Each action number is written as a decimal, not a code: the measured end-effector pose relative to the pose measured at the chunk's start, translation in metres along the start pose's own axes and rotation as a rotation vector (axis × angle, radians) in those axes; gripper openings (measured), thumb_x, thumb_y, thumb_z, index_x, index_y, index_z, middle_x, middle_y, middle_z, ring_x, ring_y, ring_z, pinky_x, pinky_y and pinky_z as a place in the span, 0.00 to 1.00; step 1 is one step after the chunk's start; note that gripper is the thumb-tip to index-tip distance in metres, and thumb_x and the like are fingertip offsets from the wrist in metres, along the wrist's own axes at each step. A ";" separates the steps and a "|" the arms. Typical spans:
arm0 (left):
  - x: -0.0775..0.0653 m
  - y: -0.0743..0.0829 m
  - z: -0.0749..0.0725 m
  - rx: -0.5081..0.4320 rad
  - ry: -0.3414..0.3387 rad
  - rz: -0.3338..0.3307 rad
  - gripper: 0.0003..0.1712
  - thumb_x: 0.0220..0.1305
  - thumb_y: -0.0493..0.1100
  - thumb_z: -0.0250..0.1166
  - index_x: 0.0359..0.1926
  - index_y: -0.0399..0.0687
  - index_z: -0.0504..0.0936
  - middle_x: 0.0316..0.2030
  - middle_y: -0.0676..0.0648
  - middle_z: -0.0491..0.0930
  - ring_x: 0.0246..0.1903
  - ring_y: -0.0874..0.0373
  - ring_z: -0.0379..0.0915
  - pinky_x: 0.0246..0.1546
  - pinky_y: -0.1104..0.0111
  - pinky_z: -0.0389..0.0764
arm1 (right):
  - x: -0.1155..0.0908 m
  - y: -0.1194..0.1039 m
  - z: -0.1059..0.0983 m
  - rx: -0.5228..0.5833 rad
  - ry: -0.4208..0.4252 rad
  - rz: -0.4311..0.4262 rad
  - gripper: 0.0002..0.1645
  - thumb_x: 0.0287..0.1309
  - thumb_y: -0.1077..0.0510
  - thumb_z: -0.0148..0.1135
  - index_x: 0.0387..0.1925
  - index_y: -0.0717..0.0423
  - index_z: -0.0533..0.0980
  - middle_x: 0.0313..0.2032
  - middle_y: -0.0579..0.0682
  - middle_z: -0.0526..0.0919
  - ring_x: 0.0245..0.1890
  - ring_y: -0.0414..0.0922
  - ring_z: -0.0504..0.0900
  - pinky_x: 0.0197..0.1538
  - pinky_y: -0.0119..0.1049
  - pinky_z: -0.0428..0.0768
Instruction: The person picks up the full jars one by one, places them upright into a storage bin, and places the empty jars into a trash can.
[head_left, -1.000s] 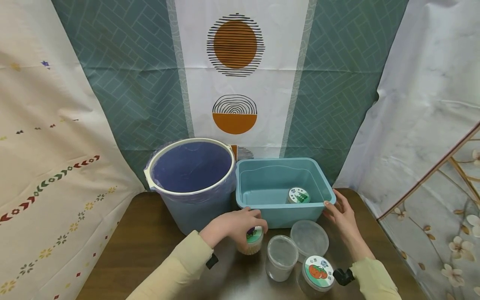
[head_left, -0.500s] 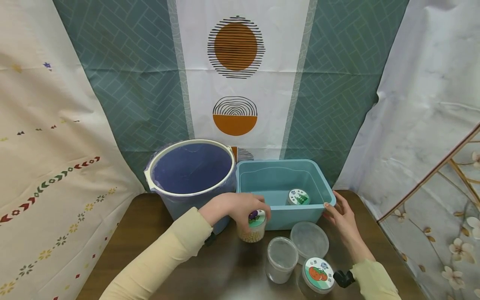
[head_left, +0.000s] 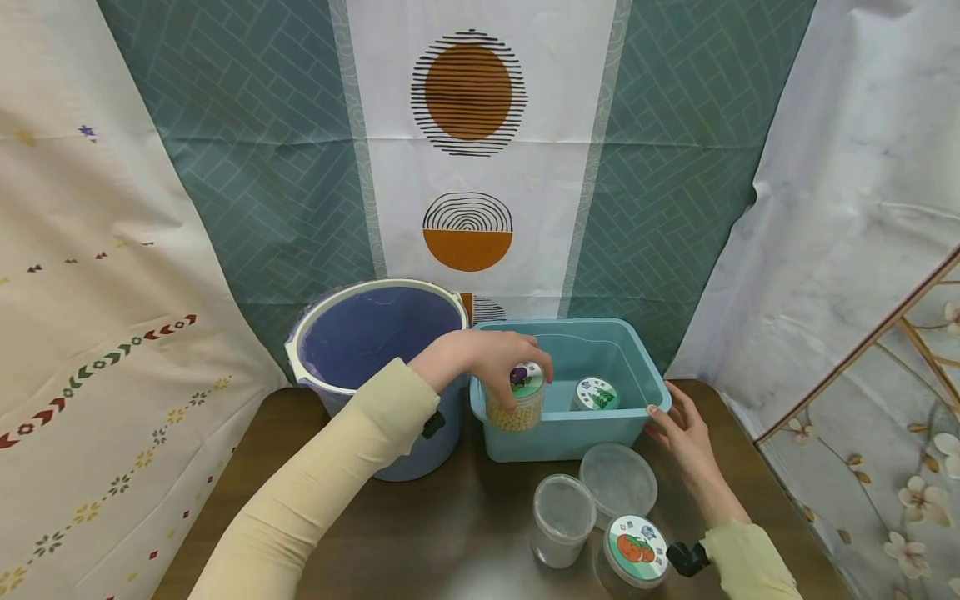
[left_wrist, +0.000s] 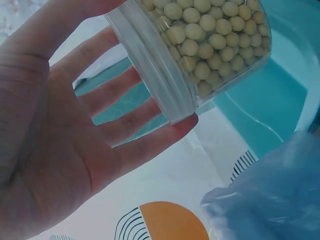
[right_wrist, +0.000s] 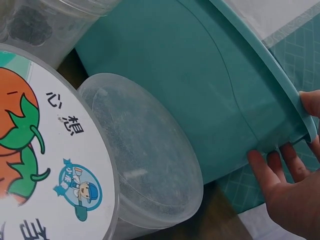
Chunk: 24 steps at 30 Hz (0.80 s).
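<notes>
A jar of pale beans [head_left: 516, 417] is pinched by its lid [left_wrist: 156, 65] between the thumb and fingers of the left hand [head_left: 498, 360], roughly upright, below the palm. It is held at the near left corner of the teal bin [head_left: 540, 438], toward the table's [head_left: 397, 542] far edge; clearance over the rim cannot be told. The bin's near right corner is gripped by the right hand's [head_left: 686, 440] fingers. On the orange-fruit jar [right_wrist: 75, 107], "心想" is read; remaining characters are cut off.

Prob. a small nook, rm type unclear: cream cloth [head_left: 105, 275] hangs far L, green & white cloth [head_left: 472, 175] top mid, flowery cloth [head_left: 847, 250] far R, brown counter [head_left: 420, 533] at btm.
</notes>
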<state>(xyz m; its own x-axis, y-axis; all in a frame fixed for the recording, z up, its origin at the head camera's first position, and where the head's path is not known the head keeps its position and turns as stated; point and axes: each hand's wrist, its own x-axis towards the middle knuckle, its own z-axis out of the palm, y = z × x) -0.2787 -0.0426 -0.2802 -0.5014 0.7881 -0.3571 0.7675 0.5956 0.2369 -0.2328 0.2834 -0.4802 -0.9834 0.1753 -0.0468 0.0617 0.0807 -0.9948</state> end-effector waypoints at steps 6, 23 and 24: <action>0.014 -0.008 -0.019 -0.002 -0.001 -0.027 0.34 0.58 0.47 0.72 0.65 0.62 0.72 0.64 0.47 0.68 0.57 0.54 0.68 0.54 0.61 0.79 | 0.001 0.002 0.000 0.045 0.002 -0.018 0.44 0.67 0.48 0.61 0.77 0.43 0.52 0.69 0.52 0.61 0.46 0.20 0.76 0.50 0.25 0.81; 0.051 -0.054 -0.031 -0.125 0.124 -0.160 0.36 0.58 0.47 0.72 0.67 0.59 0.71 0.70 0.48 0.66 0.63 0.53 0.64 0.65 0.56 0.72 | 0.002 0.004 -0.001 0.018 0.000 -0.008 0.44 0.67 0.46 0.60 0.77 0.43 0.50 0.72 0.57 0.56 0.46 0.18 0.75 0.47 0.22 0.81; 0.052 -0.056 -0.030 -0.134 0.134 -0.174 0.36 0.58 0.47 0.72 0.67 0.60 0.71 0.70 0.48 0.66 0.63 0.52 0.65 0.65 0.56 0.72 | 0.002 0.004 0.000 0.017 -0.001 -0.007 0.45 0.67 0.46 0.60 0.77 0.43 0.50 0.73 0.57 0.56 0.46 0.18 0.75 0.48 0.22 0.81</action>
<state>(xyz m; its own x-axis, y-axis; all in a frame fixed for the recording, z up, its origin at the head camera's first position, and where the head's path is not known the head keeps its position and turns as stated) -0.3597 -0.0307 -0.2852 -0.6766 0.6803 -0.2818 0.6098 0.7322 0.3033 -0.2347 0.2845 -0.4842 -0.9840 0.1735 -0.0398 0.0519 0.0657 -0.9965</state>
